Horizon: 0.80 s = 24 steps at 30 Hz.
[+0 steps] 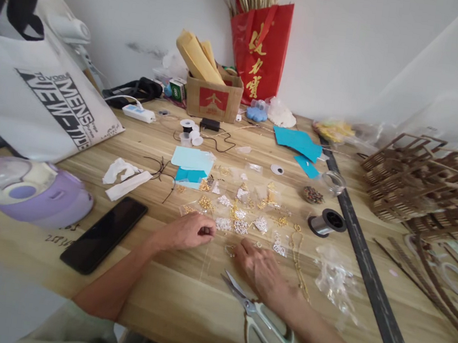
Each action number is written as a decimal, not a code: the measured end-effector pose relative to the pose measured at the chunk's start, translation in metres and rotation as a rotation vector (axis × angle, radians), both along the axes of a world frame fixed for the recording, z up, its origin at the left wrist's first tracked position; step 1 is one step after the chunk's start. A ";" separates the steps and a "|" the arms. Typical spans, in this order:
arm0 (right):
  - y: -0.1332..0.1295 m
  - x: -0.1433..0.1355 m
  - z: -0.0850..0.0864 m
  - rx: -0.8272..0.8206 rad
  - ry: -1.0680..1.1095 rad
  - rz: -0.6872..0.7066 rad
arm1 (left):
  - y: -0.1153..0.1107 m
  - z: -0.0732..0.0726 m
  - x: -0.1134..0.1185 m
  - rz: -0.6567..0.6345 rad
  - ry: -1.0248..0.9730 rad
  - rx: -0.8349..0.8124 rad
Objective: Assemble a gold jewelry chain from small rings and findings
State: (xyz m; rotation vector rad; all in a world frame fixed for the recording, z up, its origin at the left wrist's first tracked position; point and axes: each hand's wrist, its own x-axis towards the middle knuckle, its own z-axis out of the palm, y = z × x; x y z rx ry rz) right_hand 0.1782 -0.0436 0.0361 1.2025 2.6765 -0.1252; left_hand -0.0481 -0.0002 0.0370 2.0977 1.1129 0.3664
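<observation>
My left hand (191, 230) rests on the wooden table with its fingers curled closed; what they hold, if anything, is too small to name. Just right of it, my right hand (257, 264) lies palm down, its bent fingertips beside a small ring of metal or beads (229, 250). Small piles of silver beads (241, 227) and gold beads (205, 202) lie beyond both hands. Open scissors (252, 308) with pale handles lie below my right hand. To the right are a gold chain (297, 258) and a spool of wire (327, 222).
A black phone (104, 234) and a purple-white device (32, 192) lie at left, near a large white bag (43, 87). Blue sheets (297, 142), a cardboard box (213, 100) and a red bag (260, 53) stand farther back. Brown wooden racks (415, 183) are at right.
</observation>
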 end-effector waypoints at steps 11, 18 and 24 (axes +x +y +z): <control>0.001 0.003 -0.007 0.024 0.001 0.029 | 0.001 0.000 -0.004 -0.033 0.080 0.003; 0.007 0.007 0.003 -0.060 0.060 -0.019 | 0.002 0.004 -0.009 -0.024 0.087 -0.011; 0.009 0.002 0.023 -0.123 0.023 -0.075 | 0.003 0.002 -0.011 -0.033 0.130 0.005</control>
